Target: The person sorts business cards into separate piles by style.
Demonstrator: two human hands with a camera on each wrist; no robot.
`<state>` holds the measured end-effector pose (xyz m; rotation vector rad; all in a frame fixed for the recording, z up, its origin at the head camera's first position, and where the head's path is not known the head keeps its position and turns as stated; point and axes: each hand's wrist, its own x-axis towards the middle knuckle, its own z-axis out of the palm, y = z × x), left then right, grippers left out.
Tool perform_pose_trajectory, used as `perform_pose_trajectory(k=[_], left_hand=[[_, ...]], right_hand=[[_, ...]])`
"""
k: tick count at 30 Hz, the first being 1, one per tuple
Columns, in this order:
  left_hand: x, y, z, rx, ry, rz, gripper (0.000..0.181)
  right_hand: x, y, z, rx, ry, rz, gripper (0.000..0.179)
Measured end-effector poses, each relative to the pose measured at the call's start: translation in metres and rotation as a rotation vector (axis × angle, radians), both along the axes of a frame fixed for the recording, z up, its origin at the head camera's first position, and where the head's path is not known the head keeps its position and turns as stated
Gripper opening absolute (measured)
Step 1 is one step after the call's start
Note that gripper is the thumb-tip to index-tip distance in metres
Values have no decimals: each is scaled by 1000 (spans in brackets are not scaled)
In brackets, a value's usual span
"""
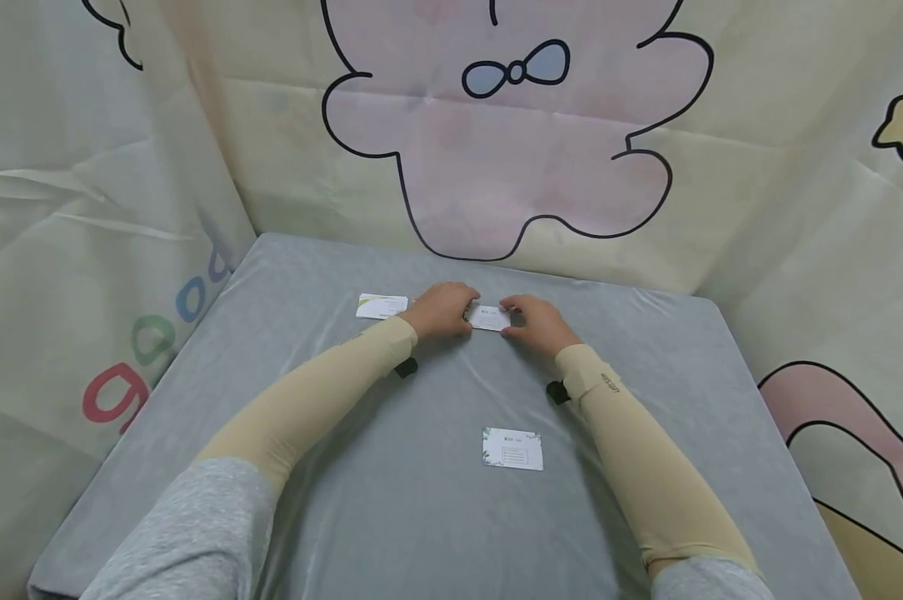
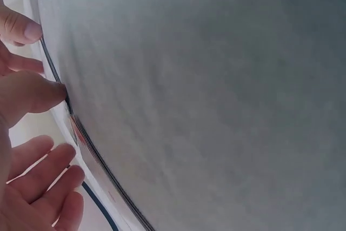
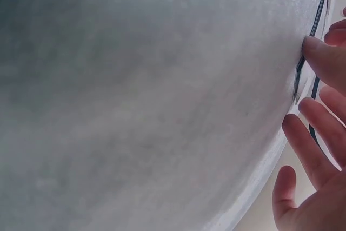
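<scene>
A small white printed card point(image 1: 489, 317) lies flat toward the far side of the grey-covered table. My left hand point(image 1: 442, 310) holds its left end between thumb and fingers. At the opposite end, my right hand point(image 1: 539, 323) grips the card the same way. Seen edge-on in the left wrist view, my left thumb point(image 2: 40, 93) touches the cards' thin rim. My right thumb point(image 3: 319, 52) meets the card's edge in the right wrist view. Left of my left hand lies a white and yellow card point(image 1: 381, 306); another beside it is mostly hidden by that hand.
Nearer to me, a white card with leafy corners point(image 1: 512, 448) lies on the grey cloth point(image 1: 391, 517), between my forearms. A cartoon-printed curtain point(image 1: 526, 167) stands behind the table's far edge and along both sides.
</scene>
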<state>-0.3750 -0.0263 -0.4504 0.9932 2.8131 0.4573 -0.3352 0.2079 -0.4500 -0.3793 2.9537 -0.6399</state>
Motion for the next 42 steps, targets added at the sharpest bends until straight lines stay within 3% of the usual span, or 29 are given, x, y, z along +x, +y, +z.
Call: perform_pose_trajectory(k=[12,21,26,29,32,34,38,42], left_hand=[[-3,-1,-7,-12,7,20,64],[0,-2,-17,-14,12,14,62],[0,-3,-13,-7,40,25,63],[6,-5,-12,-14,62,21,64],[19,-10,-12,9,92,10,62],[34,-15,-12,27,114,-6,60],[76,-21,-9,57,119,-78,58],[119,-16,-2,62,71,-166,61]], right_hand=[[-3,-3,-3,29,-40,-27,54],[0,-1,-15,20,-45,-35,52],[0,0,-8,12,-17,-45,52],[5,1,-3,18,-23,-44,54],[16,3,4,5,-12,-28,55],[30,6,8,-5,0,-4,55],[69,15,11,1,22,72,55],[115,22,11,35,56,143,61]])
